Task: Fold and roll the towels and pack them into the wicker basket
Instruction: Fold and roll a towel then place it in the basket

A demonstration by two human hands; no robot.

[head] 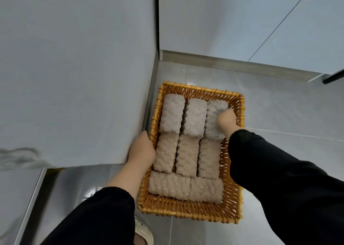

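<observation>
A rectangular wicker basket (233, 192) is held above the grey tiled floor, packed with several rolled beige towels in rows. My left hand (141, 152) grips the basket's left rim. My right hand (226, 122) rests inside at the far right corner, its fingers curled on the far-right rolled towel (214, 114). Two more rolls (172, 113) lie beside that one, three sit in the middle row (187, 155), and two lie crosswise at the near end (169, 186). Both arms wear black sleeves.
A white tabletop (74, 77) fills the left side, its edge right next to the basket, with a scrap of cloth (20, 158) at its near left. White cabinet fronts (242, 21) stand behind. My shoe (143, 229) shows on the floor below the basket.
</observation>
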